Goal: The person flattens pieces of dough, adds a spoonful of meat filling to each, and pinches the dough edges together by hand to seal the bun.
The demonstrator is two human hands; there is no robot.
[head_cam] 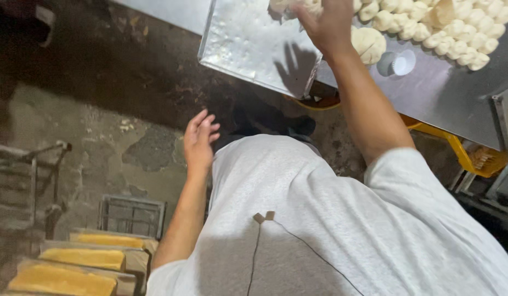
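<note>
Head view looks steeply down over the person's own grey-white shirt (320, 230) to a dark, stained floor (117, 109) and a metal tabletop (446, 93) at the top of the frame. The right hand (325, 24) reaches up and across to the tabletop, its fingers closed round a lump of pale dough (295, 6) at the far edge of a shiny, floured metal tray (248, 44); the hand's shadow falls on the tray just below it, so the hand seems lifted slightly clear of the tray surface. The tray overhangs the tabletop's near edge, within arm's reach. Beside it many small dough balls (457, 33) lie packed in rows, with one larger scored round of dough (369, 44) and a small round cutter or cup (396, 63) next to them. The left hand (200, 140) hangs free over the floor, fingers loosely spread and holding nothing, seemingly for balance. Yellow blocks in trays (81, 266) are stacked at lower left.
</note>
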